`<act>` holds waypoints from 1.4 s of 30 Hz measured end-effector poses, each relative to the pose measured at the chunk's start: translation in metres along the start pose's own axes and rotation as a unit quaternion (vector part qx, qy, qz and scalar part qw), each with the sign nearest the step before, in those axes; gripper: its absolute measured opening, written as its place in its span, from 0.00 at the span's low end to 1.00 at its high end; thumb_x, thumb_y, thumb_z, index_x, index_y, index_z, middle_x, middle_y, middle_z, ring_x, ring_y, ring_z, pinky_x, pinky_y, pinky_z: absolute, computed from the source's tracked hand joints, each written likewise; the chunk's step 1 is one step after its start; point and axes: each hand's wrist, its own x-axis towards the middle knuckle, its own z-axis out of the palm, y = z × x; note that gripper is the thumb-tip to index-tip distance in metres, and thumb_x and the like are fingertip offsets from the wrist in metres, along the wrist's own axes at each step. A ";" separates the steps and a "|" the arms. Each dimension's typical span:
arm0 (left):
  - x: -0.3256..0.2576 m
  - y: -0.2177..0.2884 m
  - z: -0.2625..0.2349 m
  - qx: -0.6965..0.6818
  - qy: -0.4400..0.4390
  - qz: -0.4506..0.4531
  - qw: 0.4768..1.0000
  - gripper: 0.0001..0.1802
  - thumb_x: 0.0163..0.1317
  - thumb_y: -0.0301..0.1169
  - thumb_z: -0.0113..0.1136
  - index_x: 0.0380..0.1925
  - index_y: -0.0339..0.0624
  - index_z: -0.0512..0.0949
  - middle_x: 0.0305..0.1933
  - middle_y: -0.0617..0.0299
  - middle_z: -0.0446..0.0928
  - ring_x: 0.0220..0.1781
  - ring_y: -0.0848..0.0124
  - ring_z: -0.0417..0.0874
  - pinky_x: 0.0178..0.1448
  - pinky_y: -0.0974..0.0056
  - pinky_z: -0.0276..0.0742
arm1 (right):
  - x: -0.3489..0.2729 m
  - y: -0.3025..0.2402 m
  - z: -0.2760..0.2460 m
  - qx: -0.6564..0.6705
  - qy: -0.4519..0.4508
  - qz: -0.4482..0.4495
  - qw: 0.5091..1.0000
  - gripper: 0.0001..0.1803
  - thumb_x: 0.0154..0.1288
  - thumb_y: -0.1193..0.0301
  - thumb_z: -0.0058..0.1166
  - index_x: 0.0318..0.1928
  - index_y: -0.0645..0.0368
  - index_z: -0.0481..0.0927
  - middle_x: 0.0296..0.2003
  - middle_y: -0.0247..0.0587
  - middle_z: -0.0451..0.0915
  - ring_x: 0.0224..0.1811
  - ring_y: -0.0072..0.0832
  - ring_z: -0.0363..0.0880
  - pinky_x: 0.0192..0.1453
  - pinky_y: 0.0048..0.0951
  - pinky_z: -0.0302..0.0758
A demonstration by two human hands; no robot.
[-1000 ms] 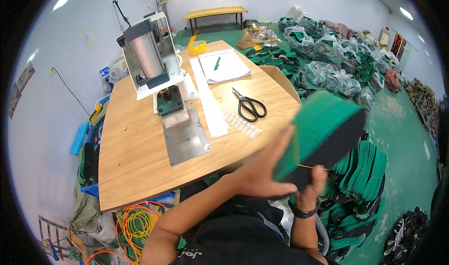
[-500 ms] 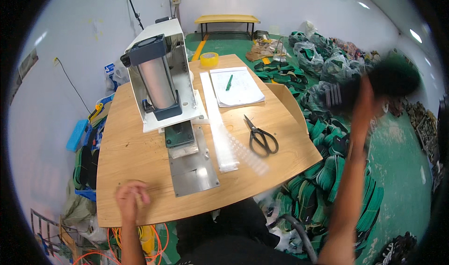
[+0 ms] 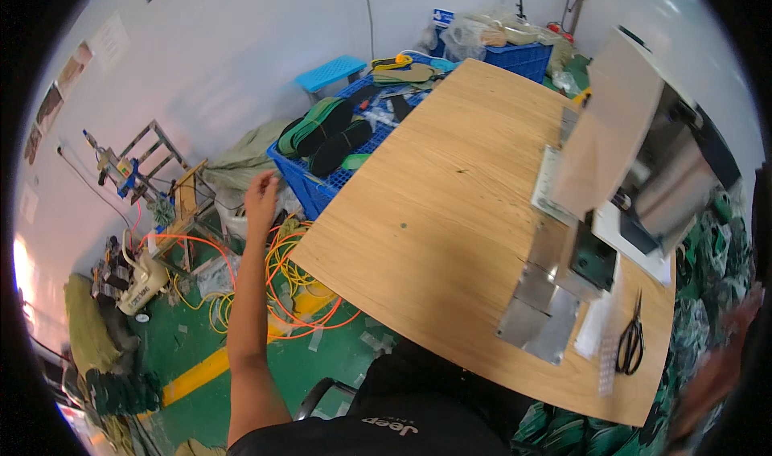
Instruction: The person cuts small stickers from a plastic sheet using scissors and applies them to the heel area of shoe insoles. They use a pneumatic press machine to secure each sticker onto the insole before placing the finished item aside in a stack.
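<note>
Fingers loosely spread and holding nothing, the left hand [image 3: 261,195] is stretched out past the left edge of the wooden worktop [image 3: 450,215], its fingertips just short of the blue plastic crate [image 3: 322,184] that stands on the floor against that edge. In the crate lie dark and green shoe insoles [image 3: 326,130], stacked flat and overlapping, with a few tan ones further back. The right hand [image 3: 716,367] shows only as a blur at the lower right rim, beyond the far corner of the worktop, and I cannot tell whether it is clenched or slack, or whether anything is in it. On the worktop near that side lies a pair of black-handled scissors [image 3: 630,343], just beside a narrow clear strip, and next to them a flat metal plate [image 3: 537,319] under the base of a grey press machine [image 3: 643,162] that stands upright. Below the outstretched forearm, orange and yellow cables [image 3: 297,295] tangle on the green floor [image 3: 201,335], which carries a yellow painted line. Further left stands a small compressor-like unit [image 3: 141,283] by a metal frame. Behind the crate a light blue stool [image 3: 331,71] sits near the white wall.
</note>
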 end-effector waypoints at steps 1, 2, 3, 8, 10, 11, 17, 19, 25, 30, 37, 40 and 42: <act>0.010 -0.019 0.008 0.017 -0.010 0.020 1.000 0.15 0.63 0.31 0.56 0.50 0.41 0.77 0.43 0.60 0.79 0.43 0.72 0.79 0.44 0.67 0.77 | -0.017 -0.051 0.017 0.099 -0.092 0.002 0.991 0.30 0.72 0.58 0.37 0.65 0.67 0.59 0.56 0.54 0.69 0.59 0.37 0.69 0.62 0.39 0.68; 0.017 -0.045 0.021 0.025 -0.020 0.035 0.999 0.15 0.62 0.31 0.57 0.48 0.40 0.78 0.43 0.59 0.79 0.43 0.71 0.80 0.45 0.66 0.77 | -0.025 -0.103 0.025 0.167 -0.222 0.025 0.960 0.32 0.67 0.59 0.47 0.64 0.67 0.61 0.52 0.51 0.72 0.54 0.36 0.72 0.59 0.38 0.69; 0.027 -0.060 0.030 0.070 -0.012 0.083 0.994 0.16 0.61 0.32 0.58 0.48 0.39 0.78 0.42 0.56 0.79 0.43 0.68 0.80 0.46 0.65 0.77 | -0.038 -0.148 0.038 0.231 -0.342 0.069 0.908 0.34 0.62 0.60 0.58 0.62 0.68 0.63 0.48 0.48 0.75 0.48 0.36 0.74 0.56 0.37 0.69; 0.068 -0.109 0.072 0.173 -0.023 0.108 0.979 0.19 0.55 0.34 0.61 0.46 0.36 0.77 0.43 0.49 0.77 0.45 0.56 0.78 0.52 0.56 0.74 | -0.116 -0.214 0.088 0.331 -0.231 0.278 0.872 0.33 0.70 0.72 0.46 0.69 0.64 0.49 0.63 0.53 0.63 0.60 0.40 0.68 0.62 0.36 0.68; 0.088 -0.116 0.081 0.203 0.008 0.163 0.965 0.23 0.53 0.36 0.62 0.48 0.36 0.76 0.46 0.47 0.75 0.49 0.52 0.76 0.55 0.54 0.71 | -0.117 -0.219 0.097 0.298 -0.224 0.271 0.887 0.33 0.70 0.70 0.47 0.69 0.65 0.49 0.62 0.53 0.63 0.59 0.40 0.68 0.60 0.35 0.69; 0.100 -0.119 0.087 0.222 0.029 0.180 0.958 0.25 0.52 0.37 0.63 0.49 0.36 0.75 0.47 0.47 0.74 0.51 0.51 0.74 0.56 0.53 0.71 | -0.116 -0.221 0.101 0.287 -0.212 0.273 0.894 0.33 0.70 0.69 0.47 0.69 0.65 0.50 0.62 0.54 0.63 0.58 0.40 0.69 0.60 0.35 0.70; 0.185 -0.094 0.114 0.311 0.102 0.210 0.921 0.34 0.48 0.44 0.67 0.52 0.36 0.73 0.56 0.43 0.70 0.57 0.46 0.70 0.59 0.50 0.68 | -0.120 -0.221 0.116 0.158 -0.208 0.201 0.944 0.32 0.70 0.63 0.48 0.65 0.69 0.53 0.56 0.55 0.69 0.47 0.38 0.73 0.49 0.32 0.74; 0.212 -0.107 0.114 0.342 0.073 0.184 0.919 0.36 0.47 0.47 0.68 0.53 0.36 0.73 0.60 0.42 0.68 0.60 0.45 0.69 0.62 0.50 0.67 | -0.119 -0.220 0.116 0.140 -0.220 0.188 0.947 0.31 0.71 0.63 0.48 0.65 0.69 0.54 0.54 0.55 0.70 0.45 0.37 0.74 0.47 0.31 0.74; 0.275 -0.123 0.123 0.369 -0.147 0.035 0.917 0.53 0.46 0.64 0.62 0.67 0.44 0.62 0.71 0.32 0.50 0.72 0.42 0.56 0.71 0.49 0.57 | -0.107 -0.234 0.117 0.193 -0.262 0.268 0.907 0.23 0.70 0.73 0.46 0.61 0.69 0.58 0.49 0.54 0.71 0.40 0.32 0.73 0.44 0.28 0.73; 0.266 -0.123 0.149 0.410 -0.233 -0.048 0.881 0.66 0.35 0.59 0.72 0.72 0.49 0.47 0.69 0.36 0.55 0.69 0.42 0.59 0.69 0.45 0.59 | -0.088 -0.247 0.119 0.128 -0.271 0.174 0.938 0.19 0.70 0.75 0.45 0.57 0.70 0.63 0.43 0.50 0.73 0.40 0.33 0.73 0.45 0.29 0.72; 0.233 -0.058 0.142 0.437 -0.188 -0.021 0.879 0.67 0.31 0.50 0.76 0.73 0.61 0.44 0.61 0.39 0.67 0.63 0.40 0.66 0.64 0.45 0.65 | -0.065 -0.260 0.121 0.028 -0.259 0.033 0.965 0.10 0.67 0.74 0.50 0.42 0.69 0.75 0.36 0.53 0.76 0.38 0.50 0.73 0.44 0.48 0.70; 0.213 -0.016 0.132 0.280 -0.213 0.081 0.933 0.62 0.34 0.49 0.75 0.70 0.50 0.53 0.59 0.38 0.71 0.62 0.45 0.71 0.64 0.50 0.67 | -0.096 -0.248 0.120 0.097 -0.239 0.148 0.955 0.14 0.67 0.73 0.49 0.50 0.67 0.71 0.41 0.46 0.72 0.40 0.40 0.70 0.48 0.43 0.69; 0.173 0.044 0.100 0.177 -0.234 0.117 0.949 0.57 0.36 0.48 0.74 0.68 0.45 0.59 0.59 0.39 0.72 0.62 0.47 0.72 0.64 0.53 0.68 | -0.117 -0.242 0.118 0.231 -0.250 0.275 0.899 0.21 0.67 0.79 0.45 0.60 0.70 0.61 0.50 0.46 0.64 0.51 0.30 0.65 0.57 0.27 0.66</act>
